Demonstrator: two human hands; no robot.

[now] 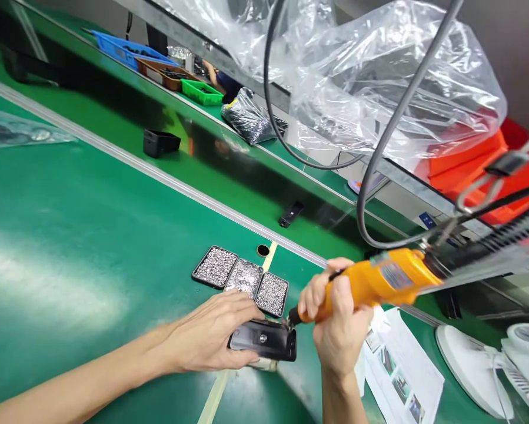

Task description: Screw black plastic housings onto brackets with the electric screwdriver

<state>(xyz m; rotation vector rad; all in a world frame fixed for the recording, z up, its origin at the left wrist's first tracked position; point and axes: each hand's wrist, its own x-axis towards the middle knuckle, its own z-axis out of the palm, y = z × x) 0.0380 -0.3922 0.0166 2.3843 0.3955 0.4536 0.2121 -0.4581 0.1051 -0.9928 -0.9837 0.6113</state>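
Note:
My left hand [222, 333] grips the left end of a black plastic housing [264, 340], fingers over the far side and thumb along the near edge. Beneath the housing shows part of a pale block [264, 364]. My right hand [337, 312] is wrapped round an orange electric screwdriver [379, 282], its tip down at the housing's right end. Whether a screw sits under the tip is too small to tell. Just beyond the housing lie black trays of small metal parts: a left tray [215, 266], a middle tray [245, 277] and a right tray [273, 292].
A small round black piece [263, 251] lies behind the trays. Printed sheets [403, 365] and a white fan-like device [476, 371] stand at right. A grey cable [379, 153] hangs in front of plastic bags [401, 76]. Bins, including a green one [202, 92], line the far side.

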